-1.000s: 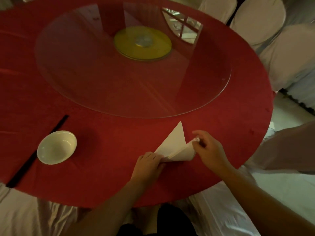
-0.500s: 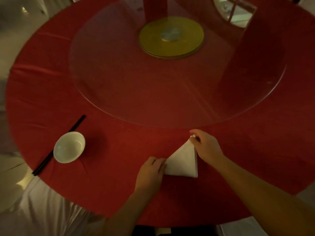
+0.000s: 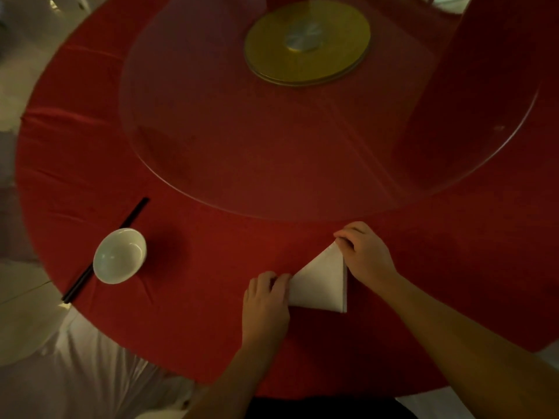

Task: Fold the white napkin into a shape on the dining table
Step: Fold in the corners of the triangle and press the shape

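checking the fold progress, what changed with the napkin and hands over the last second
The right hand carried the raised flap of the white napkin over and laid it down, so the napkin now lies as a flat triangle; the hand now holds its far tip. The left hand stayed on the napkin's left corner. The bowl and chopsticks lie as before on the red tablecloth; only the camera view shifted.

Round tabletop (image 3: 90,164) covered in red cloth. Large clear glass turntable (image 3: 211,131) sits on it, centre to far right. Gold disc (image 3: 332,58) with silver hub lies under the glass at far centre. White bowl (image 3: 119,256) stands near left, empty. Black chopsticks (image 3: 133,213) lie diagonally just beside the bowl, partly hidden behind it. White chair cover (image 3: 75,373) at near left.
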Demonstrator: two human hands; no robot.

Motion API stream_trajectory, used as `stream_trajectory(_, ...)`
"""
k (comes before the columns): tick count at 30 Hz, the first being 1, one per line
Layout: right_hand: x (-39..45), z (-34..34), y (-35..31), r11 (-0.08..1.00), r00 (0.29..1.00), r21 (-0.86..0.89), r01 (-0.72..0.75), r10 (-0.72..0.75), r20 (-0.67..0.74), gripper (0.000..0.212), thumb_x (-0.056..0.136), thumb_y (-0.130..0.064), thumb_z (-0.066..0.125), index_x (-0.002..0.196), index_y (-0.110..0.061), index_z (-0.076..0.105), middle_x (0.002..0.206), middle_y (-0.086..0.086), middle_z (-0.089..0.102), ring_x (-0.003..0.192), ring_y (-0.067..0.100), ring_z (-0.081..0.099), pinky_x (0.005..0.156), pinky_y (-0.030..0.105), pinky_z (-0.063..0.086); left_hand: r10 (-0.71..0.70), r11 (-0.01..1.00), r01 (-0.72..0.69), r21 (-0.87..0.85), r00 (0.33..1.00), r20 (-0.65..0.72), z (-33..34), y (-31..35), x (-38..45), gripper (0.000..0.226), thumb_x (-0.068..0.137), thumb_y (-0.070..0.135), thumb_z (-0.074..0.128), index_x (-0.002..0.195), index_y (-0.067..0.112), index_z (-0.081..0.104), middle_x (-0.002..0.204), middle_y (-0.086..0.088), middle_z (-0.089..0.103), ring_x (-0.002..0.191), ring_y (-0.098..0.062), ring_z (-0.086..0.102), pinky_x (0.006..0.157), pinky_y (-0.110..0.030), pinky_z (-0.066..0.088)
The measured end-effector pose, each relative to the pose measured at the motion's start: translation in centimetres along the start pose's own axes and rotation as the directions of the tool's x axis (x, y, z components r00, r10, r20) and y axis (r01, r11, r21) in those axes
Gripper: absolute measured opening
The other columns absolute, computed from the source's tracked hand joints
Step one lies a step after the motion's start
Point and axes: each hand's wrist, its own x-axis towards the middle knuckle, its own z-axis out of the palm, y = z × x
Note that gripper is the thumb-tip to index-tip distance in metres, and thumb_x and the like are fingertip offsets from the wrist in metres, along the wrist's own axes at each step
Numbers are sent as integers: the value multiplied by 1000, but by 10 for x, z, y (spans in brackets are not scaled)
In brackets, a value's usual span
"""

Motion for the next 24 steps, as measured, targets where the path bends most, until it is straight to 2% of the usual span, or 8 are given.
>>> stream_trajectory(2,1,0,1,1000,1000,14,4,-4,0,23,94,-20,54,113,-15,67,113,-4,55,91,3,49,77,23,41,85,995,-85,50,996,-12,2,18,-3,43,86,19,40,122,8,61,122,-16,61,114,-37,56,92,-51,48)
stream_trajectory(4,1,0,3,1000,1000,21,4,-4,-1,23,93,-21,56,112,-16,67,112,-5,54,89,2,49,77,22,41,140,988,-142,67,989,40,10,39,-4,44,92,27,37,129,9,53,137,-16,53,130,-35,45,103,-54,38)
stream_trajectory(7,3,-1,6,1000,1000,27,-3,2,16,23,93,-24,56,112,-19,67,110,-8,51,90,3,49,77,23,41,96,991,-109,76,983,153,28,59,-6,56,100,43,18,147,13,26,155,-13,22,144,-30,10,114,-54,7)
stream_trajectory(9,5,-2,7,999,999,42,-3,2,36,22,93,-25,57,111,-20,68,108,-10,49,91,3,49,77,22,39,74,990,-94,106,981,178,37,59,-6,59,100,50,10,150,18,10,158,-9,6,145,-27,-6,114,-52,-5)
stream_trajectory(14,9,-3,9,999,999,38,3,-5,48,19,92,-27,57,108,-22,68,104,-13,45,85,0,49,70,13,35,74,976,-108,188,981,178,45,55,-8,68,97,60,17,151,19,13,158,-10,9,145,-32,1,115,-52,6)
stream_trajectory(17,10,-1,11,999,999,54,-9,6,42,17,91,-30,57,105,-27,67,102,-14,45,81,-4,48,68,9,33,67,975,-99,198,984,163,51,54,-8,76,93,68,18,151,19,13,158,-10,9,146,-31,1,116,-50,6)
stream_trajectory(20,10,-1,10,998,999,59,-14,11,43,16,91,-31,56,104,-30,66,102,-14,46,83,-8,48,68,10,34,71,973,-107,207,982,174,53,53,-8,80,91,71,17,152,19,12,158,-11,9,146,-31,0,117,-51,6)
stream_trajectory(24,6,1,9,998,1000,61,-17,16,17,19,93,-30,55,107,-26,66,102,-12,45,81,-2,48,70,16,38,120,964,-160,213,975,189,46,48,-10,84,91,71,14,150,13,9,158,-13,5,146,-30,-2,117,-53,6)
